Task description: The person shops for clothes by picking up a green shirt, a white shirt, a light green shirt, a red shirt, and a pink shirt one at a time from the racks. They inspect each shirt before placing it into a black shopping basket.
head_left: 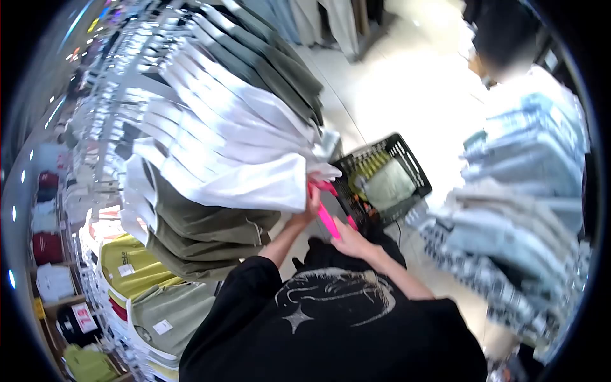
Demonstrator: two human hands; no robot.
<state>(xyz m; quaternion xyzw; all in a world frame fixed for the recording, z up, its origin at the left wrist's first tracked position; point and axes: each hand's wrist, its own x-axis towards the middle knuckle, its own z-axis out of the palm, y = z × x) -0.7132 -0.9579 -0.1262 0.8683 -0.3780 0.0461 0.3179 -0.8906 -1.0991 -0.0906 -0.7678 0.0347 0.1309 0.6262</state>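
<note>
My right hand (351, 242) is wrapped round the handle of a bright pink hand tool (328, 219), whose exact kind I cannot make out. The tool's upper end reaches up to the edge of a white shirt (267, 181) hanging on the rack. At that edge my left hand (310, 202) is closed on the shirt, its fingertips close to the pink tool and partly hidden by the cloth. Just beyond my hands stands a black plastic basket (417, 172) with a pale green folded garment (389, 184) and yellowish items inside.
Olive shirts (197, 216) hang nearer me on the same rack, with yellow (137, 264) and grey-green tops (172, 318) below. Dark green shirts (267, 63) hang farther along. Another rack of pale blue clothes (522, 146) lines the right. A blurred dark figure (506, 32) is at upper right.
</note>
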